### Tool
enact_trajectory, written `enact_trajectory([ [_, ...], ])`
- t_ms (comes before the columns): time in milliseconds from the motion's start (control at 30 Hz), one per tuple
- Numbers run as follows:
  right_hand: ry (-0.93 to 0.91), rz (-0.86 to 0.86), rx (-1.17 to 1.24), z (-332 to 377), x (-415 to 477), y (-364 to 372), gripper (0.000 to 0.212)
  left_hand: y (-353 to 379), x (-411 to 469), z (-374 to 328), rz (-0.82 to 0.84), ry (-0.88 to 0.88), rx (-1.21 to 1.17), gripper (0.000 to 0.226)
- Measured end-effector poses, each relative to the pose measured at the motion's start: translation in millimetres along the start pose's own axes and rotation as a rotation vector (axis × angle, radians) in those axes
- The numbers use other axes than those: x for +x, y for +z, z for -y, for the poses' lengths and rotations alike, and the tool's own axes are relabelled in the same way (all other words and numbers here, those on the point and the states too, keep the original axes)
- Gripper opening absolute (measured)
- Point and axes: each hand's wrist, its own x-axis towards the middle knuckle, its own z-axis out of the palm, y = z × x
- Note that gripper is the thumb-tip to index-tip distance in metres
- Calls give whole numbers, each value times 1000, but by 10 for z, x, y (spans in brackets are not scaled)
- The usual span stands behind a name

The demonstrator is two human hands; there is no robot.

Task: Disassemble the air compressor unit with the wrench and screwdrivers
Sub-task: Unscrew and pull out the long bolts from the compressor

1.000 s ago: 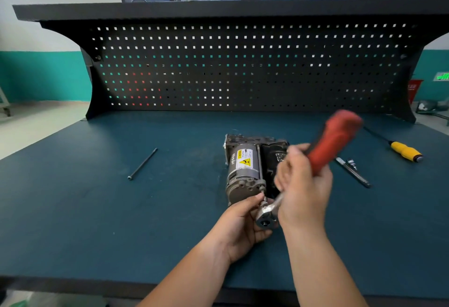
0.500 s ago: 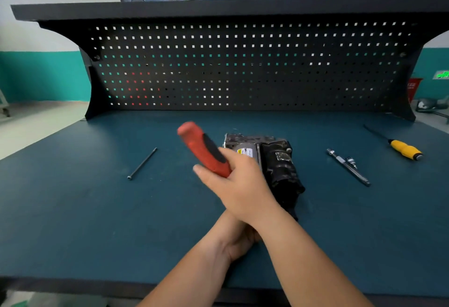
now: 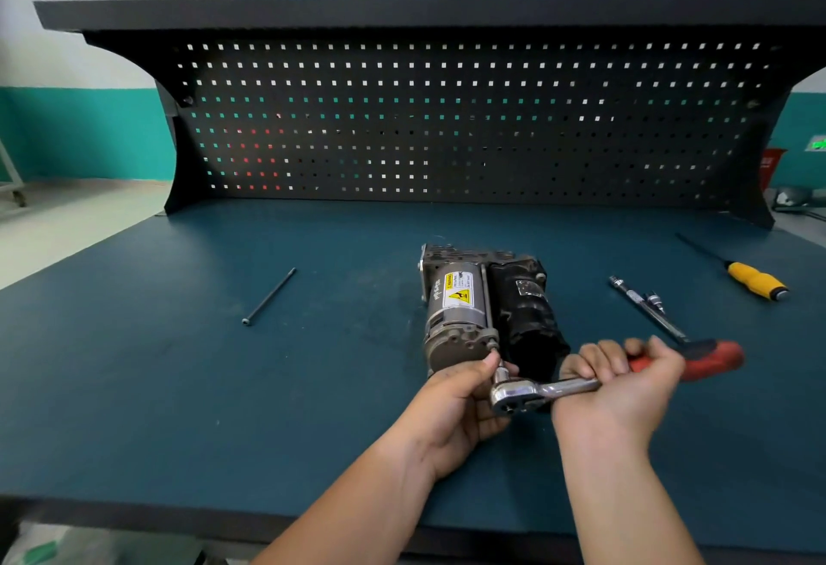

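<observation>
Two hands on the ratchet at the compressor's near end

Position: air compressor unit (image 3: 482, 310) lies mid-bench (image 3: 179, 386), silver motor end toward the person. Left hand (image 3: 451, 408) is curled round the head of the ratchet wrench (image 3: 554, 390), steadying it at a bolt there. Right hand (image 3: 621, 386) is clenched on the shank where the red grip begins.

Risks, as judged: a cocked socket could slip off, rounding the bolt or nipping the left fingertips. Unit looks unclamped, so a hard pull may skid it toward the extension bar (image 3: 648, 310).
</observation>
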Motion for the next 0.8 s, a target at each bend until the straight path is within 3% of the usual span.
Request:
enact_trajectory([
  [100, -83, 46, -40, -34, -18, 25, 33, 2, -16, -20, 18, -21, -25, 23],
  [167, -188, 163, -124, -70, -75, 124, 33, 1, -23, -27, 21, -41, -34, 23],
  [233, -263, 333, -241, -123, -140, 241, 20, -1, -21, -29, 38, -50, -38, 21],
  [367, -335, 692, -766, -283, -247, 400, 10, -19, -1, 3, 40, -32, 9, 15],
  [467, -470, 1016, -1107, -442, -339, 474, 24, -19, -15, 17, 48, 5, 8, 20],
  [533, -498, 1112, -1201, -533, -384, 490, 35, -25, -16, 18, 63, 18, -20, 37],
  [633, -492, 1019, -1124, -492, -386, 476, 31, -15, -22, -1, 39, 45, -3, 45],
  [733, -312, 746, -783, -345, -305, 439, 14, 9, -10, -6, 10, 50, -14, 20],
  [800, -263, 627, -526, -249, -245, 376, 16, 23, -9, -10, -5, 35, -45, 11],
])
